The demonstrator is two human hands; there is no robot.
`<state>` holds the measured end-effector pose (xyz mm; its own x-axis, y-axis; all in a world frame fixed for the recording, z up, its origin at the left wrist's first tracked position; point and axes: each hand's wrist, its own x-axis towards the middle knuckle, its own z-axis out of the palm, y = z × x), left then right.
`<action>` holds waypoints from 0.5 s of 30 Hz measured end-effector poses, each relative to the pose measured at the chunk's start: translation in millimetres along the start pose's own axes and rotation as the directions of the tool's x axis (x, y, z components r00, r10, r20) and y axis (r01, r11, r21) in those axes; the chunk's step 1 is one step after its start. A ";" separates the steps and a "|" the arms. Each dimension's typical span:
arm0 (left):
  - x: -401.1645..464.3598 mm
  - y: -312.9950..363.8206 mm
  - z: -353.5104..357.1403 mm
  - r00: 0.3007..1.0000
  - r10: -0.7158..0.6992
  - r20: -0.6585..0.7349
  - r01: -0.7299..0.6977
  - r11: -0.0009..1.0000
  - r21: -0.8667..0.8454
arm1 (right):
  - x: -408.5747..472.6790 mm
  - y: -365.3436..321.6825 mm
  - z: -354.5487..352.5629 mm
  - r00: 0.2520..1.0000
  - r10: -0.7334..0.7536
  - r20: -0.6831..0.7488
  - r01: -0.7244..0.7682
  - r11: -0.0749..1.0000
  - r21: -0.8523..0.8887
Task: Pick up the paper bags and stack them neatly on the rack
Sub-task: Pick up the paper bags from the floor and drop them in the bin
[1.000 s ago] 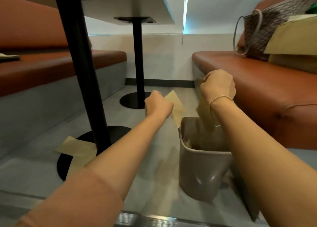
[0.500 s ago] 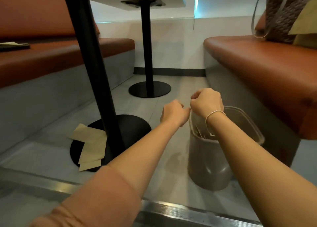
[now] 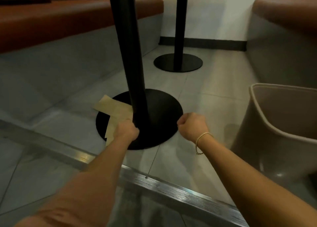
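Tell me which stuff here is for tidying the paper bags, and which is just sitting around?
For the job:
paper bags lying on the floor and table base
left hand reaching at them
right hand, a fist holding nothing

Just there:
grey bin
black table pole
far table base
brown bench

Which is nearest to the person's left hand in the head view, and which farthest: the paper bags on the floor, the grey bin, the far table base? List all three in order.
From the left hand:
1. Paper bags, right at the hand, on the near table's base.
2. Far table base, ahead, towards the wall.
3. Grey bin, far right, beyond the right hand.
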<state>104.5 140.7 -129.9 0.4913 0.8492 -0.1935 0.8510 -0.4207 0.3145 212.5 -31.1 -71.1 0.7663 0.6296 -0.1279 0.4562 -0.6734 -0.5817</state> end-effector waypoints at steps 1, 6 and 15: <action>6.1 -10.8 4.7 1.000 -0.023 0.003 0.023 1.000 0.013 | 4.0 0.7 9.7 1.000 -0.006 0.030 0.007 0.999 -0.032; 33.7 -39.0 25.6 0.998 -0.058 0.037 0.054 0.993 0.101 | 19.4 4.6 52.6 0.993 -0.001 0.114 0.010 0.997 -0.074; 78.2 -50.4 39.2 0.986 0.135 0.098 -0.156 0.953 0.261 | 49.2 -0.3 102.1 0.974 -0.018 0.227 0.035 0.997 -0.072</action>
<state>107.3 215.7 -197.3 0.6175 0.7492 -0.2393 0.7822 -0.6168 0.0874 203.8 39.6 -159.2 0.6350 0.7132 -0.2969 0.5140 -0.6769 -0.5269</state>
